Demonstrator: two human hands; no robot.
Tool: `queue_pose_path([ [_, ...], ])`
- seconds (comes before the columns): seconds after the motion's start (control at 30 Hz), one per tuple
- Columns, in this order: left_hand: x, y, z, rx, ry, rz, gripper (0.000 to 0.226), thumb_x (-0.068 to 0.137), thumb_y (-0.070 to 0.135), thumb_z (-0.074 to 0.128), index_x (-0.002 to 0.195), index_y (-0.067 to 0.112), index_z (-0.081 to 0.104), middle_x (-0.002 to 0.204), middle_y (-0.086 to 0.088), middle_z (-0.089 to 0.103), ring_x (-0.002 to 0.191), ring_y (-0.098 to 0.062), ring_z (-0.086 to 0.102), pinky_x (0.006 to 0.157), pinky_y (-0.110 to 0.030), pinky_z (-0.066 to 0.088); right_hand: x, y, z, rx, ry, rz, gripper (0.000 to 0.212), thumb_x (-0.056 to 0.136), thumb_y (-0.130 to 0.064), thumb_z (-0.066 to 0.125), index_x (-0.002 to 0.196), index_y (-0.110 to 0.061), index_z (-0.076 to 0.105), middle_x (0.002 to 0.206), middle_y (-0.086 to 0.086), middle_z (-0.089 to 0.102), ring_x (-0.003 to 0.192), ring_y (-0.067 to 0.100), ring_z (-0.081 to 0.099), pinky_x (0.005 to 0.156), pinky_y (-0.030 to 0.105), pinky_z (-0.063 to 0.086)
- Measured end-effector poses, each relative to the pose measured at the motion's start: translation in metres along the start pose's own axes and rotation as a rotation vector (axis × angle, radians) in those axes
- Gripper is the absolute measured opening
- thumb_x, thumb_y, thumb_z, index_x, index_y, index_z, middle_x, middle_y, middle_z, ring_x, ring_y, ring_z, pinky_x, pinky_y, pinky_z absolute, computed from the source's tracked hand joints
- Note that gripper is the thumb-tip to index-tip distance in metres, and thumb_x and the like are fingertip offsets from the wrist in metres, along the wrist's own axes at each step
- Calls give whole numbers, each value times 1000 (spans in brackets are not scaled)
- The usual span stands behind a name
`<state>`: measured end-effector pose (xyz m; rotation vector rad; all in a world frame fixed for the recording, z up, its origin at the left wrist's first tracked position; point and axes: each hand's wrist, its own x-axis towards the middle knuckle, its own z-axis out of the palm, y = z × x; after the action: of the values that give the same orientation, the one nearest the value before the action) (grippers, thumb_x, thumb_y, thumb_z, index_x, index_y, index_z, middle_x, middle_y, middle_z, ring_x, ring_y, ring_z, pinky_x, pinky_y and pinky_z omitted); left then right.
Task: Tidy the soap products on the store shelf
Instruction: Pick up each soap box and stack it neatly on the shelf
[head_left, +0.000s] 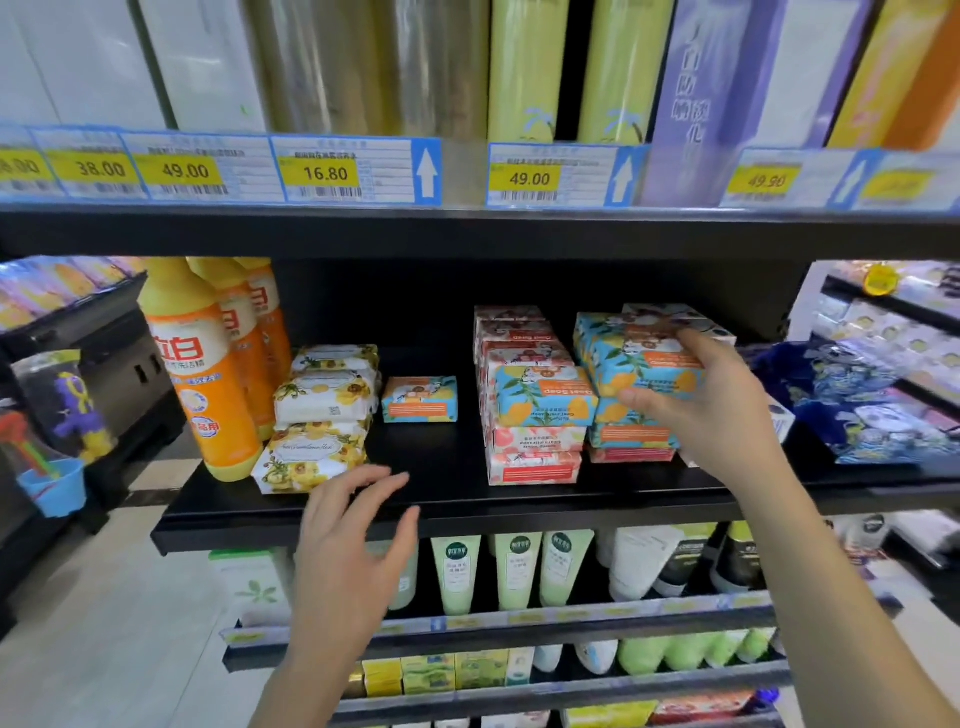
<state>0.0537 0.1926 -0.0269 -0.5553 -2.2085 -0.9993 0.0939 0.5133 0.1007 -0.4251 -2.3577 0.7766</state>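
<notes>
On the black shelf (447, 499) stand stacks of wrapped soap bars. My right hand (696, 395) grips a blue lemon-print soap bar (623, 358) on top of the right stack, thumb under it and fingers over its far edge. Beside it, a middle stack (530, 415) holds red and pink bars with one blue bar lying across it. A single blue soap bar (420, 399) sits alone further left. A pile of yellow-flowered white soap packs (317, 415) leans at the left. My left hand (358, 525) hovers open over the shelf's front edge, holding nothing.
Orange detergent bottles (208, 364) stand at the shelf's left end. Blue patterned packs (852, 405) lie to the right. Price tags (322, 171) line the shelf above. Green tubes (514, 566) fill the shelf below. A black rack (104, 374) stands at far left.
</notes>
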Motion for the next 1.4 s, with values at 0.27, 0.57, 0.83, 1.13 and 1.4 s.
queue_pose_path([
  [0.27, 83, 72, 26, -252, -321, -59, 92, 81, 56, 77, 157, 35, 32, 143, 18, 39, 134, 0, 38, 111, -23, 34, -6, 5, 1, 92, 169, -15, 103, 65, -33, 95, 152, -13, 43, 144, 4, 42, 128, 18, 49, 96, 24, 40],
  [0.57, 115, 70, 56, 35, -287, 97, 81, 77, 66, 75, 144, 22, 57, 130, 1, 46, 125, -14, 35, 103, -26, 33, -19, 8, 0, 151, 208, -57, 106, 63, -37, 95, 153, -14, 42, 140, 2, 41, 127, 17, 48, 102, 37, 52],
  [0.83, 118, 71, 58, 82, -271, 183, 83, 78, 66, 73, 144, 19, 57, 127, -1, 46, 121, -17, 35, 104, -29, 31, -20, 11, 1, 180, 194, -59, 107, 62, -39, 95, 152, -16, 44, 138, 1, 42, 126, 18, 49, 103, 42, 53],
  [1.13, 126, 75, 55, -31, -382, 56, 79, 67, 56, 88, 131, 26, 54, 119, 13, 37, 111, -3, 27, 96, -24, 25, -22, 10, 0, 165, 184, -58, 104, 63, -40, 94, 151, -15, 45, 139, 1, 41, 125, 13, 47, 102, 39, 53],
  [1.4, 118, 68, 30, -290, -347, -28, 68, 63, 35, 97, 117, 37, 56, 113, 21, 51, 104, -3, 54, 86, -17, 50, -29, 1, -2, 191, 181, -86, 100, 62, -39, 95, 149, -18, 49, 129, -12, 37, 113, -2, 41, 94, 15, 44],
])
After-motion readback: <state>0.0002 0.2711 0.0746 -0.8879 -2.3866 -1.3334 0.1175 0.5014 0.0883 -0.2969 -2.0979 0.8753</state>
